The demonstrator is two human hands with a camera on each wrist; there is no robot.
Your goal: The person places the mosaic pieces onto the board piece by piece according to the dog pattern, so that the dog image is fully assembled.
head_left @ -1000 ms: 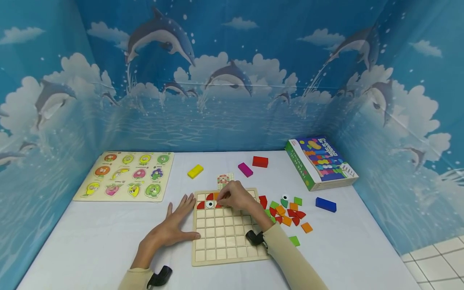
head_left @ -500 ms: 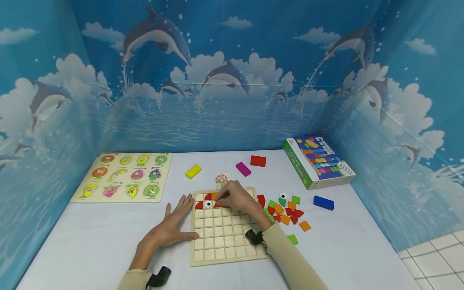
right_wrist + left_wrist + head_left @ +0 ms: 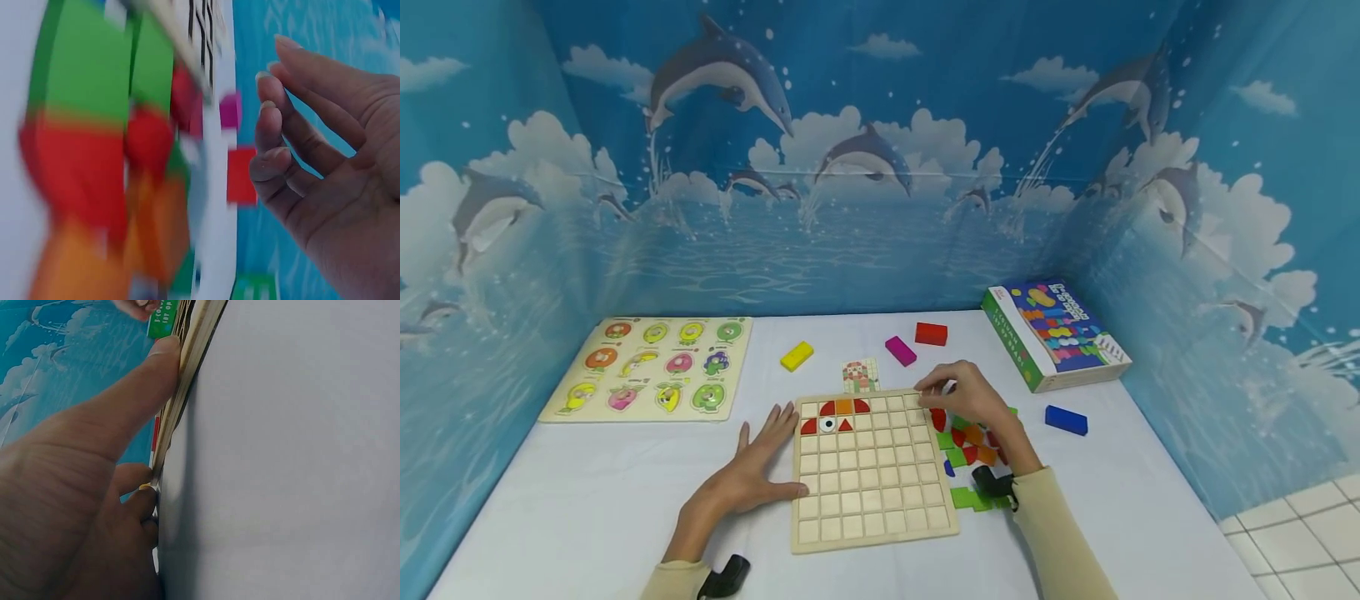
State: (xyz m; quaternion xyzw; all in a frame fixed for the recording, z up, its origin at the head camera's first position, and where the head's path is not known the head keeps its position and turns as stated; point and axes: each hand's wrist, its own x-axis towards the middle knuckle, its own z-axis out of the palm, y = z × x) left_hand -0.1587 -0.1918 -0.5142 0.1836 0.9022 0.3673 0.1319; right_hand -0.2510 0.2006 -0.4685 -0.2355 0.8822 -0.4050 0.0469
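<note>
A wooden grid board [image 3: 872, 492] lies on the white table. Its top left cells hold red and orange pieces [image 3: 844, 407] and an eye piece [image 3: 827, 425]. My left hand [image 3: 752, 471] lies flat on the table, fingers straight against the board's left edge; in the left wrist view the thumb [image 3: 125, 419] presses that edge [image 3: 194, 350]. My right hand [image 3: 958, 393] hovers by the board's top right corner, over a pile of loose coloured pieces [image 3: 970, 446]. The fingers [image 3: 281, 156] are loosely curled and hold nothing.
A pattern card [image 3: 861, 376] lies just behind the board. Yellow [image 3: 796, 356], magenta [image 3: 900, 351], red [image 3: 931, 334] and blue [image 3: 1066, 420] blocks are scattered about. A game box [image 3: 1056, 333] sits at the back right and a fruit puzzle [image 3: 647, 367] at the back left.
My right hand left the board's top rows and moved right, over the loose pieces. The red and orange pieces it covered now show. My left hand stayed put.
</note>
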